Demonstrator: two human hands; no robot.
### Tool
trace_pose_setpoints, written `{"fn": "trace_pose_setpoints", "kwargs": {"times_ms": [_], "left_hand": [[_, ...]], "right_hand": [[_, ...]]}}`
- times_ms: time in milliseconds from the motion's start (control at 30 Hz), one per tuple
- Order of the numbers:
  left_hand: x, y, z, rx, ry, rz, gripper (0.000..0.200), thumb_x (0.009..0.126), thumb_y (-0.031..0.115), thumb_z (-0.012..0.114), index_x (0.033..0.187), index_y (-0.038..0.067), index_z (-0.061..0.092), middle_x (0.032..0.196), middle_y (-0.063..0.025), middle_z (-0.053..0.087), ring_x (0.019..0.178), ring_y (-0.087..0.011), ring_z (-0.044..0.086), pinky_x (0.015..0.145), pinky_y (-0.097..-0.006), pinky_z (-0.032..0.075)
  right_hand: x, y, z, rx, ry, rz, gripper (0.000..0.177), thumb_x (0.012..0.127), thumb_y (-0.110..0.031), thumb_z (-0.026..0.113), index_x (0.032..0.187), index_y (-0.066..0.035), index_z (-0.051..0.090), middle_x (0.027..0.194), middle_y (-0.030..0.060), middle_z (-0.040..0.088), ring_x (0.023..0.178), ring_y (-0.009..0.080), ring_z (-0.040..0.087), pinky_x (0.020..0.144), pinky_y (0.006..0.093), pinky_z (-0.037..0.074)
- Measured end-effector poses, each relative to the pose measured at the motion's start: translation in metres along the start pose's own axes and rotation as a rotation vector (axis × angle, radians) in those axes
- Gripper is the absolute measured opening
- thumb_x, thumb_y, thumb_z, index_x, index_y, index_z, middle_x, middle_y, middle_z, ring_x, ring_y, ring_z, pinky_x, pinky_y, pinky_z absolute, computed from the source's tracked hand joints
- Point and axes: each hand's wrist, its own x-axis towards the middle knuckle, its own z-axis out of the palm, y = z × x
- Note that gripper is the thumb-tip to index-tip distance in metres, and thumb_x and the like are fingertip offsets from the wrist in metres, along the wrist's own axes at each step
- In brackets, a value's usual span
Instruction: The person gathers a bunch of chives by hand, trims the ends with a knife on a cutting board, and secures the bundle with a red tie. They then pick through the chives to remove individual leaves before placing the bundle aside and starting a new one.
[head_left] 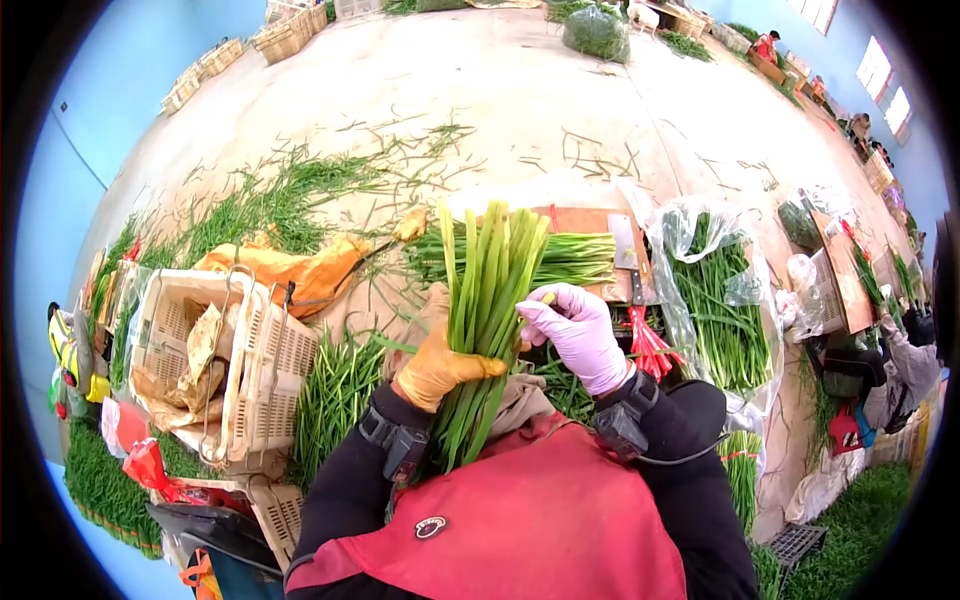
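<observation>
My left hand (440,368), in an orange-yellow glove, is wrapped round a bunch of garlic chives (488,290) held upright before my chest. Close at its right side is my right hand (578,335) in a lilac glove, thumb and fingers pinched together. A small yellow-green bit shows at those fingertips, too small to name. Behind the bunch, more cut chives (575,258) lie across a wooden board (590,220). On the board's right part rests a cleaver (625,243) with a dark handle.
Plastic crates (275,375) stand to my left by an orange sack (295,270). Loose chives (340,395) are heaped beside them. At right lies a clear bag of chives (722,320), near red ties (650,345). Scattered leaves (300,190) cover part of the floor. Other people sit along the right side.
</observation>
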Motion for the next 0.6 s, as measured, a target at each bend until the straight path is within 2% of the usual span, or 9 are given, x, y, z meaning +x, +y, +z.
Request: {"fn": "trace_pose_setpoints", "kwargs": {"times_ms": [133, 233, 300, 367, 467, 567, 600], "left_hand": [[-0.001, -0.004, 0.004, -0.067, 0.057, 0.007, 0.05, 0.075, -0.004, 0.074, 0.123, 0.003, 0.06, 0.106, -0.0037, 0.068, 0.093, -0.0138, 0.063, 0.086, -0.0284, 0.05], [0.001, -0.019, -0.003, -0.047, 0.089, -0.013, 0.064, 0.071, 0.001, 0.079, 0.131, 0.003, 0.055, 0.115, -0.004, 0.066, 0.101, -0.0141, 0.062, 0.089, -0.0303, 0.051], [0.004, -0.026, -0.008, -0.002, 0.067, 0.043, 0.054, 0.074, 0.0, 0.078, 0.125, 0.003, 0.059, 0.108, -0.0023, 0.067, 0.095, -0.0119, 0.062, 0.086, -0.0282, 0.051], [0.004, -0.029, -0.009, 0.012, 0.073, 0.052, 0.05, 0.075, 0.0, 0.078, 0.122, 0.003, 0.06, 0.105, -0.0015, 0.068, 0.092, -0.0107, 0.062, 0.084, -0.027, 0.051], [0.002, -0.028, -0.005, 0.035, 0.092, 0.018, 0.049, 0.075, 0.001, 0.078, 0.121, 0.003, 0.061, 0.105, -0.0014, 0.067, 0.092, -0.0104, 0.061, 0.083, -0.0267, 0.05], [-0.001, -0.024, -0.001, 0.084, 0.068, 0.018, 0.049, 0.076, 0.001, 0.079, 0.121, 0.003, 0.061, 0.105, -0.0013, 0.067, 0.092, -0.0102, 0.06, 0.083, -0.0267, 0.05], [-0.002, -0.022, 0.0, 0.059, 0.056, -0.007, 0.048, 0.076, 0.001, 0.078, 0.121, 0.003, 0.061, 0.104, -0.0013, 0.067, 0.091, -0.0101, 0.06, 0.083, -0.0267, 0.05]], "right_hand": [[-0.002, 0.0, -0.001, 0.007, 0.015, -0.009, 0.013, 0.091, -0.013, 0.07, 0.097, -0.001, 0.068, 0.074, -0.0025, 0.064, 0.064, 0.0033, 0.058, 0.057, 0.0187, 0.047], [-0.005, 0.016, -0.003, -0.199, -0.094, 0.054, 0.018, 0.089, -0.015, 0.072, 0.096, 0.001, 0.069, 0.074, -0.002, 0.065, 0.064, 0.0036, 0.056, 0.056, 0.0206, 0.046], [-0.006, 0.025, -0.004, -0.278, -0.093, 0.098, 0.022, 0.088, -0.02, 0.074, 0.083, 0.001, 0.071, 0.063, 0.001, 0.063, 0.056, 0.0046, 0.053, 0.052, 0.023, 0.044], [-0.001, 0.035, -0.016, -0.544, -0.135, -0.009, 0.027, 0.086, -0.024, 0.076, 0.078, 0.001, 0.07, 0.058, 0.0014, 0.061, 0.05, 0.0058, 0.052, 0.047, 0.0241, 0.043], [-0.006, 0.001, -0.012, -0.576, -0.189, 0.302, 0.023, 0.088, -0.021, 0.075, 0.089, 0.002, 0.073, 0.066, 0.0023, 0.067, 0.054, 0.0049, 0.058, 0.05, 0.0215, 0.046], [-0.007, 0.008, -0.012, -0.33, -0.163, 0.322, 0.028, 0.085, -0.028, 0.077, 0.078, -0.002, 0.07, 0.059, -0.0002, 0.062, 0.046, 0.0044, 0.051, 0.041, 0.0225, 0.039], [-0.008, 0.009, -0.012, -0.317, -0.169, 0.333, 0.025, 0.086, -0.027, 0.077, 0.079, -0.003, 0.071, 0.06, -0.001, 0.062, 0.047, 0.0037, 0.052, 0.042, 0.0213, 0.038]]}}
